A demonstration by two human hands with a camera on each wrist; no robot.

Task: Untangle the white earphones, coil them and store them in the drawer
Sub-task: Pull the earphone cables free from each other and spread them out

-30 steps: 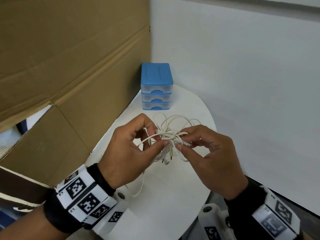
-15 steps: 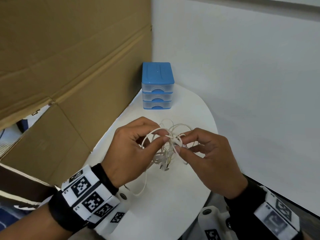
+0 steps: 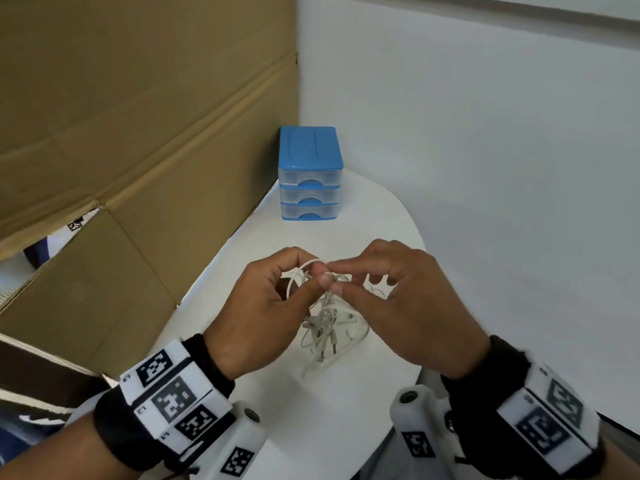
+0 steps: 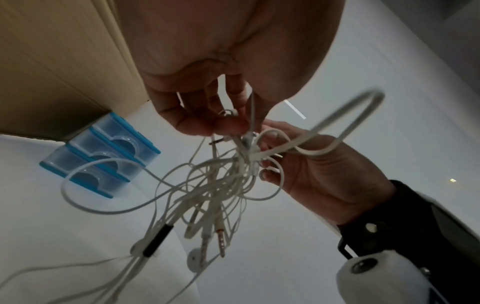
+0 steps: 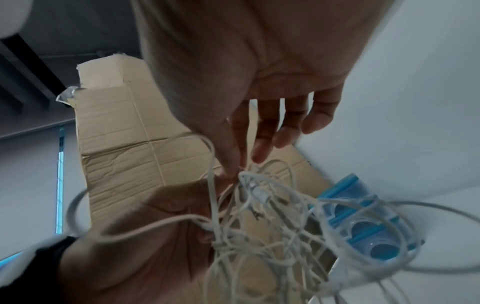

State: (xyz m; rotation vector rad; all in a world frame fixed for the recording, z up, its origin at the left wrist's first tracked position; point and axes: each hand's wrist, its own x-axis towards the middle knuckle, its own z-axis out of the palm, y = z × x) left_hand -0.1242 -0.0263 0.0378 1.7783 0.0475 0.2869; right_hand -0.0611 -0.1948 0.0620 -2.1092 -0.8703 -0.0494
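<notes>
A tangled bundle of white earphones point(image 3: 329, 323) hangs over the white table point(image 3: 311, 427), held up between both hands. My left hand point(image 3: 273, 306) pinches cords at the top of the knot with thumb and forefinger. My right hand point(image 3: 398, 299) pinches the same knot from the right, its other fingers spread. In the left wrist view the earphones point(image 4: 215, 185) dangle with two jack plugs, an earbud and a dark inline remote at the bottom. The right wrist view shows the earphones point(image 5: 272, 236) as blurred loops. The small blue drawer unit point(image 3: 310, 174) stands at the table's far end, its three clear drawers closed.
A large cardboard sheet point(image 3: 121, 150) leans along the table's left side. A white wall point(image 3: 485, 150) borders the right. The table's rounded edge curves close behind my right hand.
Both hands have lifted the bundle a little and drawn closer together, now pinching at the top of the knot. More of the cord hangs straight down beneath them.
</notes>
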